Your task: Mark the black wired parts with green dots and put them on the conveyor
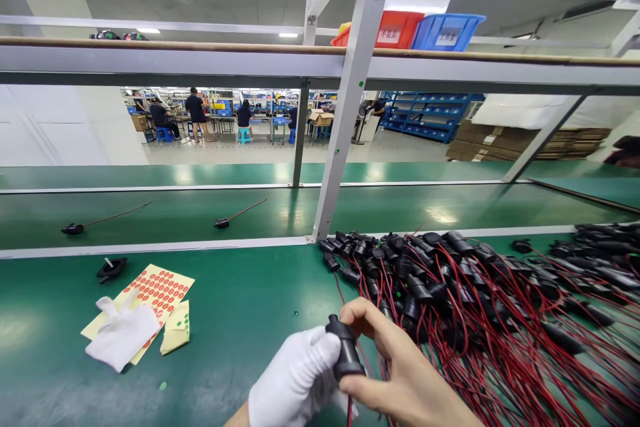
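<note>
A black cylindrical part (pixel 345 350) with a wider lower rim and a red wire hanging below it is held upright between my hands. My left hand (pixel 300 373), in a white glove, presses its thumb against the part's left side; the other gloved fingers are partly hidden. On the opposite side, my bare right hand (pixel 395 360) grips it with the index finger near the top and the thumb at the lower rim. Just beyond and right of my hands lies a large heap of similar black parts (pixel 415 287) with tangled red wires (pixel 465 347).
Left on the green bench (pixel 225 307) lie a sticker sheet (pixel 167 287), a white glove (pixel 125 337), a small yellow sheet (pixel 176 328) and a black tray-like piece (pixel 111 269). A metal post (pixel 345 113) rises ahead. Two wired parts sit on the strip behind; people work farther off.
</note>
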{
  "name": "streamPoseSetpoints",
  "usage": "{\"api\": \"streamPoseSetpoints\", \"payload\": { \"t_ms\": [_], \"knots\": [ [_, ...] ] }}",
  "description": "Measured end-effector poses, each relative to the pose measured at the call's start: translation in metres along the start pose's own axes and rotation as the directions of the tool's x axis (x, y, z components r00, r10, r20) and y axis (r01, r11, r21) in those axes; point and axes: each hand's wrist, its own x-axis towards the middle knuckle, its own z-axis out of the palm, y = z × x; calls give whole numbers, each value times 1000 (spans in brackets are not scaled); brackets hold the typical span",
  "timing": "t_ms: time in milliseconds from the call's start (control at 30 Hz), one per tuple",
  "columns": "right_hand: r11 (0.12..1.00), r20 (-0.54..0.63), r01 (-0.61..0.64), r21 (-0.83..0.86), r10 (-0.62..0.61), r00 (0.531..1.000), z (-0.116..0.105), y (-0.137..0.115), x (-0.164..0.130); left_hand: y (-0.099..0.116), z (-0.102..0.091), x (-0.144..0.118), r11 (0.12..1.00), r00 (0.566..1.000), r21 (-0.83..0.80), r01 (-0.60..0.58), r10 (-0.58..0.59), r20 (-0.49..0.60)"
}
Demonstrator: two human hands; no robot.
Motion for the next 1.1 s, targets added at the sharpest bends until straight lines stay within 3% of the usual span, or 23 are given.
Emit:
{"api": "streamPoseSetpoints", "payload": {
  "t_ms": [167,367,467,533,600,667,767,967,1033,1100],
  "knots": [
    [923,124,-186,338,152,981,-3,4,7,-7,4,7,933,981,-315,173,-190,-26],
    [908,88,-221,357,203,975,-2,7,7,-6,13,7,900,976,-396,182,-215,-40],
    [936,45,-135,324,128,991,-4,8,2,-2,14,6,969,994,-229,90,-102,-42],
    [969,-24,11,246,-5,1000,-7,9,-2,0,11,4,997,992,31,-69,72,-102],
    [979,-106,169,112,-158,982,-11,8,-7,0,5,2,931,954,315,-182,245,-170],
    [964,-152,265,-25,-266,952,-14,4,-11,-1,-1,-1,833,915,508,-220,356,-188],
    [937,-145,318,-145,-338,930,-16,-3,-14,-2,-5,-4,710,888,638,-299,452,-87],
    [919,-46,335,-207,-351,935,-9,-6,-16,-4,-4,-8,499,825,764,-410,560,77],
    [948,-77,289,-131,-300,951,-8,-3,-15,-9,-6,-9,417,786,819,-394,614,65],
    [986,-132,162,49,-154,979,-7,1,-13,-13,-6,-11,359,760,870,-337,649,26]
  ]
}}
